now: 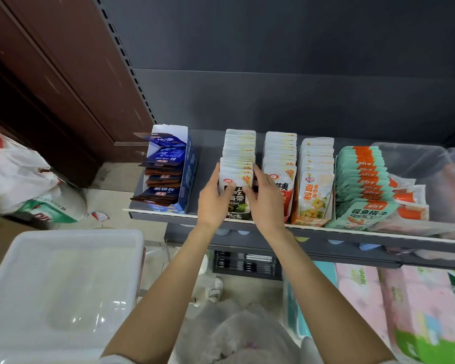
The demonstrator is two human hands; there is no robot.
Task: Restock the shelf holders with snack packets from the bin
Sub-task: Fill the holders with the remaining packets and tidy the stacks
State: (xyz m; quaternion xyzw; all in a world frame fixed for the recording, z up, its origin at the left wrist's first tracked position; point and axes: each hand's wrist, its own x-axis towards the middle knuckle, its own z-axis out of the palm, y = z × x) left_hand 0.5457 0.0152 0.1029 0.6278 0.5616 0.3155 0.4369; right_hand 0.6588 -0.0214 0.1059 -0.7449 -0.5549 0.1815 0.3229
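1. Hands: left hand (pixel 212 198) and right hand (pixel 266 198) both grasp the front snack packets (pixel 235 183) by their side edges
2. Packets stand in the holder at 12 o'clock from the bin (pixel 61 282)
3. Likely light, soft, slippery; hold the edges

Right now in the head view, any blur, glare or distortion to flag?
Head view: wide-angle bend curves the shelf edge; the hands (left, right) and the packets they hold are sharp; the bin is overexposed with glare; the pink packs at lower right are soft.
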